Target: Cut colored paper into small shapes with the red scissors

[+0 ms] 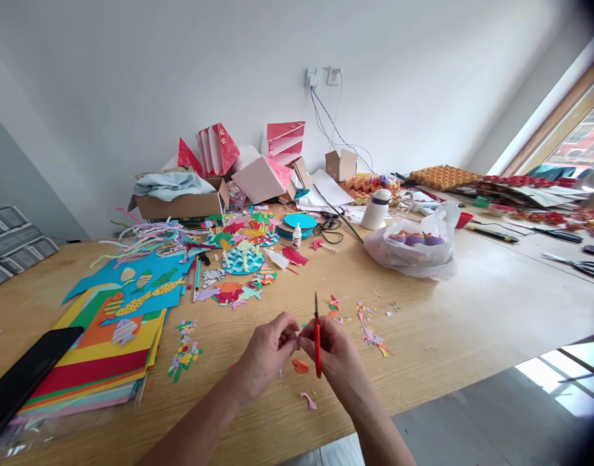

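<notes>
Red-handled scissors (318,349) sit in my right hand (331,346), blades pointing up and away from me. The thumb and a finger of that hand reach toward my left hand (272,346), which is closed in a pinch. Whatever lies between the pinched fingertips is too small to make out. Just below the hands, an orange paper scrap (300,366) and a pink paper scrap (308,400) lie on the wooden table (228,414). More coloured paper clippings (372,336) are scattered to the right of the hands.
Left are stacked coloured sheets (87,369) with paper fish on top, and a black phone (29,372). Further back stand a blue paper disc with decorations (243,261), a glue bottle (297,237), fuzzy stems (151,236), a cardboard box (180,206) and a plastic bag (413,255).
</notes>
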A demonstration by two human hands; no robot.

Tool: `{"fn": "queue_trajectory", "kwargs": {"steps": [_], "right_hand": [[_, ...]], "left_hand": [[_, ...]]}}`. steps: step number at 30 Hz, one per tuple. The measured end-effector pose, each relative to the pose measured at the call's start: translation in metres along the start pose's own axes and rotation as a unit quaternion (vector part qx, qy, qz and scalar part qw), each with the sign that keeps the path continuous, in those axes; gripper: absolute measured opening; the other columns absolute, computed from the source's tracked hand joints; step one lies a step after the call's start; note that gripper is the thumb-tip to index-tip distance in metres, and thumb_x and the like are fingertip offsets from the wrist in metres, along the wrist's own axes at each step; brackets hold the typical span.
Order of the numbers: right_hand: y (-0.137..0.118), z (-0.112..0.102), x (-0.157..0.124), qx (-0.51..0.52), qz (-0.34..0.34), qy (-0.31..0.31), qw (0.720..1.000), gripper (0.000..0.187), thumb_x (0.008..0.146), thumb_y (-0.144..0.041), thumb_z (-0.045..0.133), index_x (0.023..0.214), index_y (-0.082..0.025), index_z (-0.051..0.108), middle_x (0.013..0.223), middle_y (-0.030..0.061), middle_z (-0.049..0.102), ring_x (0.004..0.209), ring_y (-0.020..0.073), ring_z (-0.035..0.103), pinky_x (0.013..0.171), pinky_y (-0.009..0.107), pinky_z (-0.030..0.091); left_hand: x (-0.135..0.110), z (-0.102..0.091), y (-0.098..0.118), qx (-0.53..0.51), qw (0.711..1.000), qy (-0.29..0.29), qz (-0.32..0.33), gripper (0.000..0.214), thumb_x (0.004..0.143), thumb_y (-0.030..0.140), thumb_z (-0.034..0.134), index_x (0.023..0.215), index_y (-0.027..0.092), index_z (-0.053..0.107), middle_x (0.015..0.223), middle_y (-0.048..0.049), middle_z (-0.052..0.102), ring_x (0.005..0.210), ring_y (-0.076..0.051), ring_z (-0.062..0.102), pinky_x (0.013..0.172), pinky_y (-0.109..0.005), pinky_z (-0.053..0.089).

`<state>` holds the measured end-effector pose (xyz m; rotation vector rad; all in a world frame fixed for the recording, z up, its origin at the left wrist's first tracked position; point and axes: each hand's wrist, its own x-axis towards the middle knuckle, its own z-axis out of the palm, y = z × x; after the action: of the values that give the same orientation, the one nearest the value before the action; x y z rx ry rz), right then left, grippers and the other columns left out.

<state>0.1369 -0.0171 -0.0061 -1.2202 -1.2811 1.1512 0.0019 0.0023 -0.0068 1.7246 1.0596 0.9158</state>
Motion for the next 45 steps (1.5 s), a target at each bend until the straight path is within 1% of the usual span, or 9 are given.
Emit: {"fn": "queue_trajectory", "kwargs": {"steps": [4,10,15,18,21,24,28,36,45], "right_hand": [[0.001,0.002,0.004,0.019,0.005,-0.016,1.000,0.012,0.062,-0.019,0.058,0.062,-0.018,0.046,0.054,-0.0067,0.044,0.051,0.0089,0.041,0.049,0.020,0.034],[-0.001,0.007,0.002,0.102,-0.019,0.068,0.992,0.015,0.062,-0.023,0.061,0.062,-0.019,0.046,0.054,-0.0059,0.048,0.050,0.0089,0.044,0.049,0.020,0.036],[-0.003,0.014,-0.003,0.124,-0.024,0.087,0.988,0.015,0.067,-0.025,0.059,0.065,-0.020,0.045,0.055,-0.0070,0.045,0.049,0.0083,0.044,0.047,0.019,0.036],[-0.002,0.013,-0.007,0.078,-0.031,0.090,0.992,0.016,0.072,-0.030,0.054,0.068,-0.020,0.043,0.057,-0.0065,0.043,0.050,0.0086,0.042,0.047,0.020,0.034],[0.004,0.009,-0.016,-0.040,-0.041,0.050,0.997,0.020,0.077,-0.036,0.046,0.066,-0.019,0.041,0.058,-0.0052,0.041,0.052,0.0096,0.040,0.049,0.021,0.033],[0.016,0.006,-0.026,-0.158,-0.035,-0.006,0.987,0.024,0.080,-0.035,0.043,0.062,-0.020,0.038,0.057,-0.0051,0.039,0.053,0.0102,0.038,0.050,0.022,0.031],[0.029,0.007,-0.033,-0.233,-0.027,-0.030,0.972,0.020,0.079,-0.033,0.044,0.065,-0.021,0.036,0.055,-0.0065,0.037,0.049,0.0095,0.037,0.047,0.021,0.028],[0.025,0.007,-0.031,-0.237,-0.028,-0.046,0.970,0.024,0.079,-0.033,0.043,0.060,-0.020,0.033,0.052,-0.0067,0.034,0.047,0.0086,0.037,0.045,0.021,0.028],[0.027,0.008,-0.031,-0.197,-0.018,-0.033,0.980,0.027,0.075,-0.033,0.047,0.056,-0.020,0.034,0.050,-0.0067,0.032,0.046,0.0076,0.035,0.042,0.019,0.029]], "left_hand": [[-0.002,-0.003,0.004,0.032,0.999,-0.025,0.011,0.007,0.069,0.014,0.050,0.074,0.019,0.048,0.063,0.0038,0.054,0.059,-0.009,0.050,0.057,-0.018,0.038],[-0.008,0.002,0.005,-0.070,0.997,0.006,-0.022,0.013,0.076,0.029,0.049,0.079,0.017,0.050,0.067,0.0014,0.050,0.061,-0.010,0.048,0.056,-0.019,0.038],[-0.006,0.012,-0.002,-0.130,0.991,0.004,-0.039,0.029,0.077,0.043,0.047,0.070,0.015,0.050,0.057,0.0043,0.042,0.052,-0.008,0.040,0.048,-0.019,0.033],[-0.004,0.012,0.000,-0.149,0.987,0.029,-0.052,0.029,0.073,0.043,0.051,0.065,0.015,0.048,0.053,0.0054,0.040,0.049,-0.008,0.038,0.046,-0.019,0.031],[-0.005,0.006,0.011,-0.173,0.981,0.038,-0.078,0.025,0.071,0.039,0.053,0.065,0.016,0.048,0.054,0.0048,0.042,0.050,-0.008,0.040,0.048,-0.019,0.033],[-0.008,0.000,0.021,-0.196,0.975,0.045,-0.092,0.022,0.070,0.037,0.054,0.066,0.016,0.049,0.055,0.0043,0.044,0.051,-0.009,0.042,0.050,-0.020,0.036],[-0.007,-0.003,0.023,-0.201,0.975,0.030,-0.090,0.022,0.068,0.036,0.055,0.066,0.015,0.050,0.053,0.0047,0.043,0.049,-0.008,0.040,0.049,-0.020,0.035],[-0.005,-0.006,0.020,-0.179,0.974,0.011,-0.139,0.024,0.064,0.037,0.059,0.063,0.015,0.049,0.050,0.0061,0.042,0.045,-0.006,0.038,0.046,-0.019,0.034],[-0.005,-0.006,0.021,-0.189,0.972,-0.019,-0.137,0.024,0.062,0.036,0.061,0.063,0.014,0.051,0.054,0.0049,0.044,0.045,-0.005,0.039,0.045,-0.018,0.035]]}}
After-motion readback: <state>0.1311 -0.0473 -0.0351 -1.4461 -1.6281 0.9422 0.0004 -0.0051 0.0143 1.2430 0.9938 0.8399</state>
